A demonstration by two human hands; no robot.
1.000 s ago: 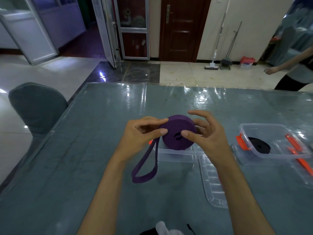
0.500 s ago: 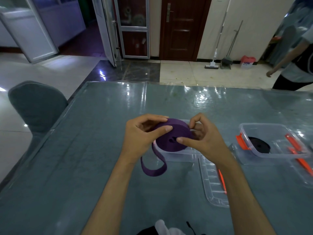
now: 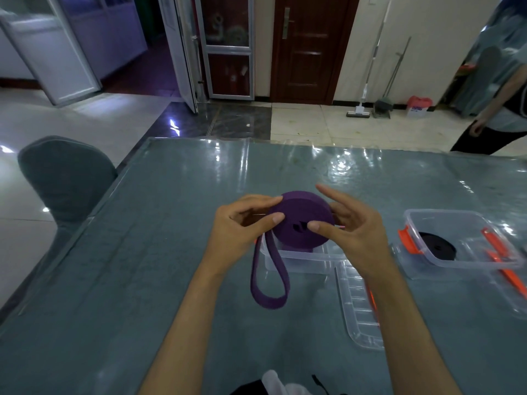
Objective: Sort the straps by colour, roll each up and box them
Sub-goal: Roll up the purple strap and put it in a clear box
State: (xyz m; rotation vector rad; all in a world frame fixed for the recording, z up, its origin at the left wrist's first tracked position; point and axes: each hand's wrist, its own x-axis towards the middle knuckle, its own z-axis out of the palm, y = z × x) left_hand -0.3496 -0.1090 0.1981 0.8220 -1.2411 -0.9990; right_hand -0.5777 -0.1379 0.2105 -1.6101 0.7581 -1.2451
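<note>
1. Purple flat elastic strap, wound into a thick round roll (image 3: 302,220), is held above the table between both hands, over the near clear box.
2. Its unrolled end hangs down from the left side of the roll as a long loop (image 3: 269,283) that reaches toward the tabletop in front of the box.
3. Left hand (image 3: 242,229) pinches the roll's left edge, thumb on the near face and forefinger curled over the top rim.
4. Right hand (image 3: 356,232) presses its thumb on the near face close to the centre hole; the other fingers are spread and nearly straight behind the roll, and whether they touch it cannot be told.
5. Clear rectangular plastic box (image 3: 302,259) stands on the table just below the roll.
6. Clear plastic lid with an orange clip (image 3: 360,312) lies flat just beside that box, under the right forearm.
7. Second clear plastic box with orange latches (image 3: 467,238) stands to the right, well apart, holding a rolled black strap (image 3: 437,246).
8. Grey-green table under a glossy clear cover (image 3: 142,266) carries all of it.
9. Grey fabric-covered chair (image 3: 62,178) stands at the table's left edge.
</note>
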